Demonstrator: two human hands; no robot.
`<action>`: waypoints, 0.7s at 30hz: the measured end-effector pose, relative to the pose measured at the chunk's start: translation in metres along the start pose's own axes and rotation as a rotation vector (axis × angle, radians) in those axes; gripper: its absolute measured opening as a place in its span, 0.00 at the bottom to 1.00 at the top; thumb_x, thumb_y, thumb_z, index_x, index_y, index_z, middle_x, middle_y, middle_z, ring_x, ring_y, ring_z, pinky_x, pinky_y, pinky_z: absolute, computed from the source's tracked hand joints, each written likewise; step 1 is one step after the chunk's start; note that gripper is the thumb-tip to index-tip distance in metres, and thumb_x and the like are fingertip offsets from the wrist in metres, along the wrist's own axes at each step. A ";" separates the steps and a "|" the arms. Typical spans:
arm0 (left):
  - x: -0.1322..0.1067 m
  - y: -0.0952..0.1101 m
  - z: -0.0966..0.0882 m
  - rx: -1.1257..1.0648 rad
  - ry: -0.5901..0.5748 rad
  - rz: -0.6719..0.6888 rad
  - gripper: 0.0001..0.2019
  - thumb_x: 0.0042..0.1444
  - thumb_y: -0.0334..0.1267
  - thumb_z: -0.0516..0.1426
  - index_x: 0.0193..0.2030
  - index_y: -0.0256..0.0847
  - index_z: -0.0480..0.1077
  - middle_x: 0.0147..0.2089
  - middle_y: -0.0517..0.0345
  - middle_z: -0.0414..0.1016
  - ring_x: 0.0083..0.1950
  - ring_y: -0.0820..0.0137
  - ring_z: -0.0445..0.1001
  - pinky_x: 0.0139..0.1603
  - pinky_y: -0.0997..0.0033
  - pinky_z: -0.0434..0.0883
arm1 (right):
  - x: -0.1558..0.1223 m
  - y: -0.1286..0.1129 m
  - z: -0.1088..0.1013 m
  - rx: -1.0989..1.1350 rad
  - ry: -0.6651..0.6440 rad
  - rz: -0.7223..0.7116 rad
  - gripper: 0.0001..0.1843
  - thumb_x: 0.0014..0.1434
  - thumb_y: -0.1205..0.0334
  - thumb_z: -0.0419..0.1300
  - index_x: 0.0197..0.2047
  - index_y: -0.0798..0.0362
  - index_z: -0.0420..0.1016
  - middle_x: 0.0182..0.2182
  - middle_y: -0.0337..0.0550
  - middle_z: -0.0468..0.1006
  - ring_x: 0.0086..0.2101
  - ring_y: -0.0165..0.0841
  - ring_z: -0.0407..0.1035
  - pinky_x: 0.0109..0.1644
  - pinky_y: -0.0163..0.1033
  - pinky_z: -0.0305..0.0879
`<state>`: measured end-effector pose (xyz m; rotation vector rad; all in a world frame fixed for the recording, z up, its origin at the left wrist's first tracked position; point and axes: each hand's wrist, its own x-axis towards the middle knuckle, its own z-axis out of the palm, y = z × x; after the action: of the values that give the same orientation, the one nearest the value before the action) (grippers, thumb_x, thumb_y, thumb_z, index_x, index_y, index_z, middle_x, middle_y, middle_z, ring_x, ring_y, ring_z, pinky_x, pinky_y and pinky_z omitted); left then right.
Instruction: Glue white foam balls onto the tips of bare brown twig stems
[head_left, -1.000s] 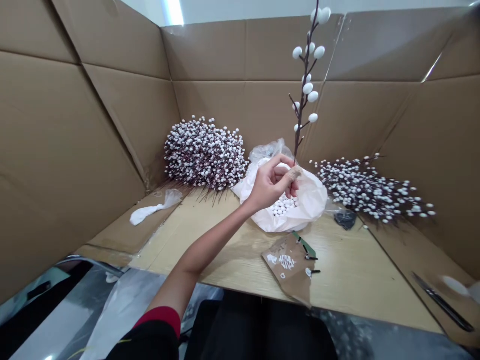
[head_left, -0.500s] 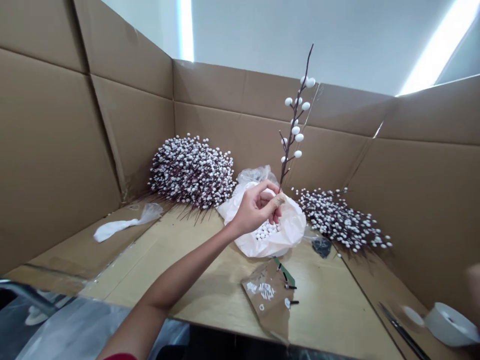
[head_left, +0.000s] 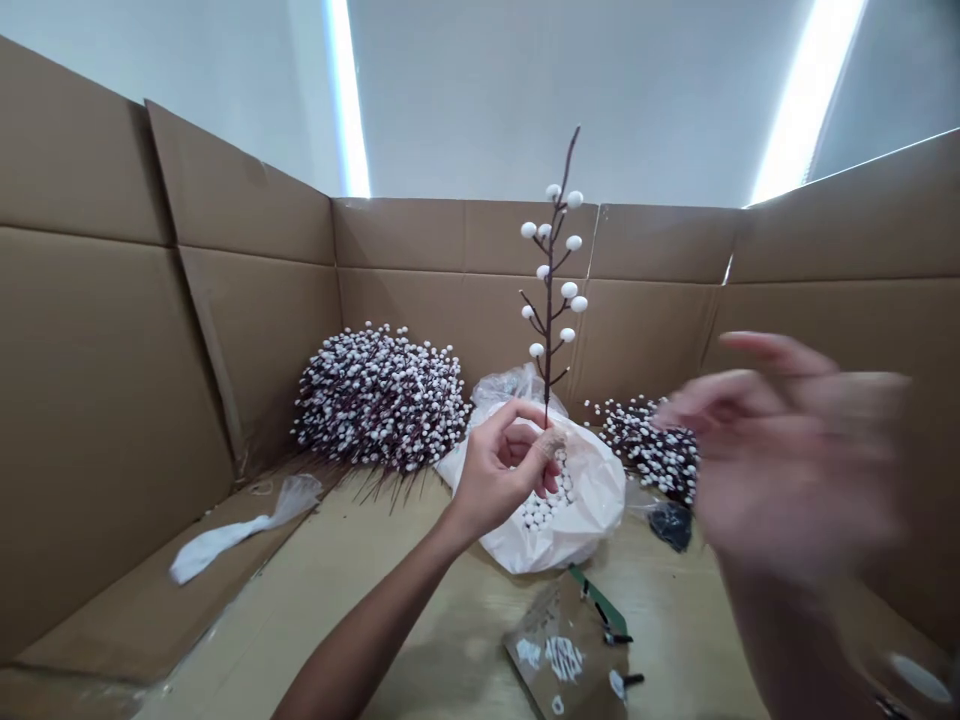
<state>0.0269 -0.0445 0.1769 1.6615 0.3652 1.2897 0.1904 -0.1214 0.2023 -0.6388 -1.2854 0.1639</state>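
Observation:
Between thumb and fingers, my left hand [head_left: 504,462] pinches the lower stem of an artificial berry branch [head_left: 550,300]. The branch stands upright, dark brown, with white berries on short side twigs; a few twig ends are bare. Behind and below that hand lies an open white plastic bag [head_left: 517,545] with loose white berries [head_left: 541,508] inside. My right hand [head_left: 787,450] is raised at the right, in front of a pile of berry branches [head_left: 649,445]. Motion smears its fingers, so what it holds, if anything, is unclear.
A larger pile of white-berry branches [head_left: 382,400] lies at the back left. Cardboard walls [head_left: 525,235] enclose the table. In front is a brown cardboard piece [head_left: 574,650] with black bits and white smears. A white plastic wrapper [head_left: 225,545] and a black bundle [head_left: 670,525] lie nearby.
My right hand has come up from the right edge into view. My left hand, holding the branch, appears slightly left and lower, with the branch more upright. The camera view has tilted up.

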 end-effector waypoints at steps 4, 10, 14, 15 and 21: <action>0.000 -0.003 -0.001 0.023 -0.011 -0.024 0.14 0.52 0.44 0.63 0.33 0.39 0.64 0.19 0.64 0.70 0.17 0.77 0.69 0.16 0.81 0.67 | -0.004 0.029 0.029 0.100 -0.238 0.291 0.18 0.58 0.54 0.62 0.50 0.48 0.73 0.43 0.46 0.77 0.42 0.35 0.73 0.42 0.40 0.72; 0.000 -0.012 -0.001 0.181 -0.022 0.021 0.10 0.57 0.43 0.59 0.34 0.39 0.64 0.20 0.65 0.69 0.18 0.77 0.70 0.18 0.81 0.68 | -0.014 0.048 0.040 0.198 -0.258 0.430 0.14 0.54 0.55 0.65 0.43 0.52 0.80 0.40 0.46 0.80 0.33 0.33 0.74 0.33 0.37 0.73; 0.002 -0.012 0.002 0.281 -0.027 0.019 0.08 0.56 0.40 0.59 0.34 0.39 0.65 0.21 0.64 0.70 0.19 0.75 0.71 0.20 0.79 0.70 | -0.010 0.055 0.037 0.163 -0.196 0.352 0.09 0.53 0.58 0.66 0.37 0.50 0.83 0.38 0.44 0.80 0.37 0.33 0.74 0.41 0.38 0.73; 0.003 -0.011 0.002 0.302 -0.036 0.010 0.08 0.55 0.39 0.60 0.34 0.39 0.65 0.21 0.64 0.70 0.20 0.75 0.71 0.21 0.78 0.71 | -0.009 0.057 0.037 0.152 -0.197 0.353 0.08 0.53 0.58 0.66 0.37 0.50 0.83 0.36 0.43 0.80 0.38 0.34 0.74 0.41 0.38 0.73; 0.007 0.006 -0.017 0.499 -0.148 -0.151 0.10 0.47 0.37 0.66 0.32 0.36 0.71 0.30 0.56 0.77 0.31 0.69 0.78 0.34 0.71 0.77 | -0.006 0.064 0.038 0.151 -0.153 0.444 0.08 0.51 0.56 0.68 0.32 0.52 0.82 0.30 0.42 0.81 0.33 0.32 0.74 0.39 0.38 0.72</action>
<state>0.0127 -0.0337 0.1856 2.0837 0.7526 1.0043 0.1683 -0.0587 0.1684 -0.7851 -1.2473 0.6794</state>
